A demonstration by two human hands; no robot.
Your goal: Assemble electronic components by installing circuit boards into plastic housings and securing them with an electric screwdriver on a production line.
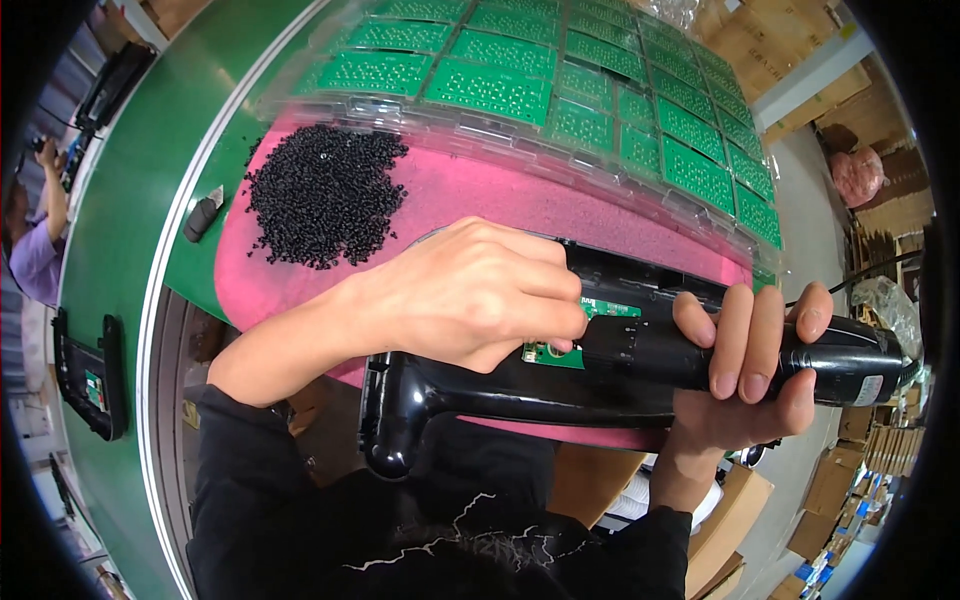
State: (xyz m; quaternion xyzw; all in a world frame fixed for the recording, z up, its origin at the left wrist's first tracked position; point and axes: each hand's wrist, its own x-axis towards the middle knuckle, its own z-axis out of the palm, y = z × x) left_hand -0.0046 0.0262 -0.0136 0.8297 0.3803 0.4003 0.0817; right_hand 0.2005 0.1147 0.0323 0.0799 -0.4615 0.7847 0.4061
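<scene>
A black plastic housing (520, 397) with a rounded end lies in front of me, with a green circuit board (560, 357) inside it. Over the board, my left hand (475, 295) is closed, its fingertips pinched together; what they hold, if anything, is hidden behind the fingers. My right hand (755, 350) wraps round a black electric screwdriver (645, 348), which lies almost level over the housing with its front end pointing left. The screwdriver's tip is covered by my left fingers. A cord leaves its right end.
Under the housing lies a pink mat (290, 290), bearing a heap of small black screws (325, 195). Beyond it, a clear plastic tray (480, 125) holds rows of green circuit boards. Another black housing (95, 375) sits on the green bench at left; a person in a purple sleeve (38, 255) works farther off.
</scene>
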